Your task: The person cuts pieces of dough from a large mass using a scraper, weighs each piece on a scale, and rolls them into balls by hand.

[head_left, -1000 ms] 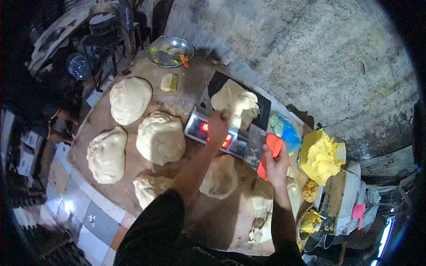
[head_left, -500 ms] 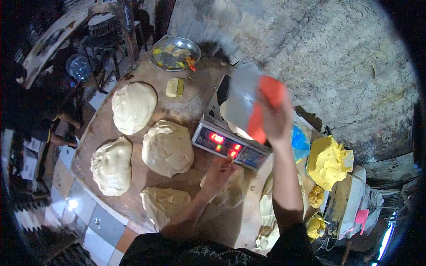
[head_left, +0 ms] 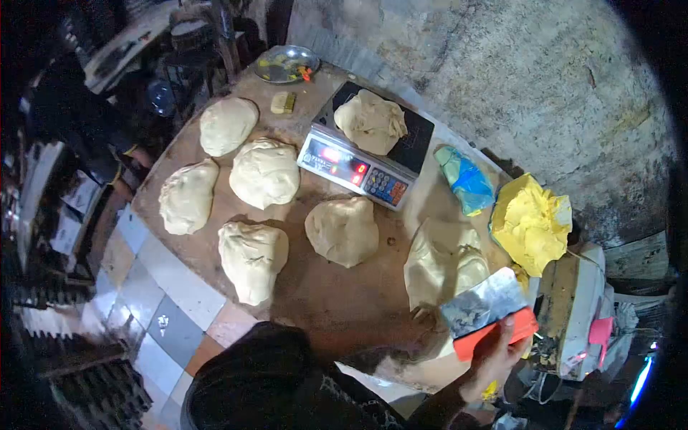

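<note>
Round and flour-dusted, the wooden worktable [head_left: 337, 287] sits against a rough plastered wall. Nearest, the right hand [head_left: 491, 362] is closed around the orange handle of a metal dough scraper [head_left: 487, 312], its blade held over the table's near right edge; the left hand is out of sight. Just beyond the blade lies a large slab of dough [head_left: 441, 261]. Five portioned dough balls lie across the table, one of them [head_left: 342, 231] right before the digital scale [head_left: 355, 168], whose platform carries another dough piece [head_left: 371, 120]. Yellow fat on paper [head_left: 532, 223] sits at the right, a metal bowl [head_left: 287, 64] at the far edge
</note>
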The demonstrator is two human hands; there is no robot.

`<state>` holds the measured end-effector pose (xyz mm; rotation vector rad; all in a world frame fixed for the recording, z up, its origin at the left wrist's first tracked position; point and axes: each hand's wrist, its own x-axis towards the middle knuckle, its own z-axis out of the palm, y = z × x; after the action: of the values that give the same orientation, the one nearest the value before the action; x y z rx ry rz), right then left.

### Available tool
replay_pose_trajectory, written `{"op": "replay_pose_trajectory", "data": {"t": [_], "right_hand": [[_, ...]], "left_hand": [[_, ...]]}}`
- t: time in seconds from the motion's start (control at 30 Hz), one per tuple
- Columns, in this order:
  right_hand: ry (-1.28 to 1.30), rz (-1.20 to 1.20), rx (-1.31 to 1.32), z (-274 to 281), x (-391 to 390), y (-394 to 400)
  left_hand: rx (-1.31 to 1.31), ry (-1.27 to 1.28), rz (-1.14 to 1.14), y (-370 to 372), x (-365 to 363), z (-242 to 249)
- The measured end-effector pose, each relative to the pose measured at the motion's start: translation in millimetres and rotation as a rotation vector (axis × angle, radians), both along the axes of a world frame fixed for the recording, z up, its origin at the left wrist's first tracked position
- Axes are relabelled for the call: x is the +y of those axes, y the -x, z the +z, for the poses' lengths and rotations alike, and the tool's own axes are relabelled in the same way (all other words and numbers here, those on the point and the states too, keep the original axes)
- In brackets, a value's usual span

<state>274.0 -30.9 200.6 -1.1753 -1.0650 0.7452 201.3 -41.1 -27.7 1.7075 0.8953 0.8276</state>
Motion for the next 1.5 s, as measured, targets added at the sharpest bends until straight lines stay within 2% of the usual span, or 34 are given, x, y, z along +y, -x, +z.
{"op": "replay_pose_trajectory", "data": {"t": [0.03, 0.07, 0.1, 0.17, 0.23, 0.27, 0.3, 0.37, 0.5, 0.57, 0.63, 0.67, 0.7, 0.73, 0.77, 0.8, 0.83, 0.9, 0.97, 1.03, 1.07, 1.1, 1.13, 1.17, 1.2, 1.23, 1.27, 1.3, 1.33, 1.37, 1.43, 1.47, 1.5], "right_hand": [[0.023, 0.054, 0.034, -3.9, -4.9, -3.6], [0.197, -0.070, 0.057, -3.3, -14.9, -0.3], [0.216, 0.009, -0.019, -12.4, -16.1, -8.8], [0.048, 0.036, -0.112, -31.8, -7.3, -1.6], [0.154, 0.173, 0.015, -21.4, -2.9, 25.2], [0.170, 0.186, -0.008, -21.9, 5.3, 38.5], [0.219, 0.241, 0.044, -21.0, 13.0, 53.5], [0.116, 0.291, -0.238, -21.8, 40.2, 90.3], [0.002, 0.411, -0.547, -18.8, 110.0, 185.4], [-0.053, 0.476, -0.690, -21.7, 148.8, 231.6], [-0.080, 0.586, -0.788, -25.9, 175.6, 278.3], [-0.110, 0.651, -0.838, -35.6, 189.7, 298.9], [0.020, 0.697, -0.872, -45.0, 200.2, 322.6], [-0.194, 0.714, -1.009, -66.3, 217.0, 342.7], [-0.066, 0.722, -1.166, -68.7, 222.8, 370.2], [-0.385, 0.703, -1.215, -89.7, 243.4, 387.8], [-0.320, 0.727, -1.066, -92.8, 254.1, 404.4], [-0.172, 0.735, -0.828, -89.5, 276.9, 427.0], [-0.026, 0.762, -0.356, -71.9, 285.5, 429.7], [-0.103, 0.626, -0.496, -18.3, 255.3, 396.3], [-0.099, 0.584, -0.351, -13.1, 242.5, 366.7], [-0.096, 0.544, -0.210, -9.0, 227.6, 332.7], [-0.212, 0.358, -0.317, 0.3, 210.9, 299.1], [-0.147, 0.323, -0.020, -3.8, 196.2, 257.0], [-0.051, 0.219, -0.049, 1.3, 173.1, 210.9], [-0.073, 0.247, 0.049, 12.6, 145.8, 180.7], [-0.030, 0.065, 0.061, 18.4, 122.2, 154.2], [0.016, -0.121, 0.070, 19.4, 97.9, 124.8], [0.041, -0.151, 0.073, 8.5, 77.4, 75.1], [0.064, -0.178, 0.078, -0.3, 64.0, 31.1], [-0.108, -0.234, -0.072, 8.5, 26.8, 1.4], [-0.097, -0.238, -0.132, 7.2, 11.1, -21.5], [-0.087, -0.234, -0.121, 2.4, -4.5, -41.1]], "left_hand": [[-0.064, 0.075, -0.057, 16.7, -11.3, 1.1], [-0.094, 0.150, -0.079, 42.5, -20.6, 4.4], [-0.081, 0.220, -0.027, 72.4, -23.5, 6.8], [-0.059, 0.257, 0.327, 144.3, -6.4, 7.1], [-0.046, 0.142, 0.835, 215.4, 46.2, 28.8], [-0.025, 0.051, 1.036, 246.4, 76.5, 48.0], [0.011, -0.002, 1.127, 276.1, 104.3, 56.3], [0.150, -0.306, 1.489, 311.4, 165.9, 61.8], [0.193, -0.171, 1.455, 347.2, 228.4, 36.9], [0.044, -0.146, 1.334, 355.4, 233.2, 19.6], [0.048, -0.064, 1.301, 369.1, 205.6, 37.0], [-0.065, -0.100, 1.317, 372.8, 194.3, 34.4], [-0.179, -0.137, 1.334, 375.2, 185.0, 32.6], [-0.180, -0.135, 1.342, 376.5, 178.0, 32.1], [-0.373, 0.075, 1.260, 376.2, 171.7, 31.6], [-0.561, 0.282, 1.159, 375.7, 166.1, 33.3], [-0.562, 0.286, 1.165, 377.1, 158.2, 40.2], [-0.788, 0.433, 1.088, 380.2, 137.7, 60.2], [-0.756, 0.388, 1.038, 366.9, 110.0, 75.2], [-0.693, 0.214, 0.970, 335.9, 82.2, 67.4], [-0.663, 0.092, 0.956, 313.2, 69.4, 58.6], [-0.476, -0.021, 0.951, 292.6, 58.3, 59.2], [-0.288, -0.133, 0.940, 275.3, 52.0, 64.0], [-0.192, 0.143, 0.800, 261.5, 48.2, 85.9], [-0.095, 0.413, 0.653, 243.0, 46.8, 106.8], [-0.051, 0.300, 0.567, 214.0, 53.3, 98.9], [-0.007, 0.192, 0.476, 171.4, 62.1, 73.2], [-0.513, 0.043, 0.436, 92.8, 74.0, -0.5], [-0.305, -0.290, 0.561, 99.6, 71.6, 68.6], [-0.304, -0.295, 0.562, 68.3, 70.0, 63.9], [0.205, -0.673, 0.705, -10.8, 74.2, 40.0], [0.216, -0.671, 0.704, -32.7, 68.5, 34.1], [0.358, -0.672, 0.699, -52.3, 60.1, 26.3]]}}
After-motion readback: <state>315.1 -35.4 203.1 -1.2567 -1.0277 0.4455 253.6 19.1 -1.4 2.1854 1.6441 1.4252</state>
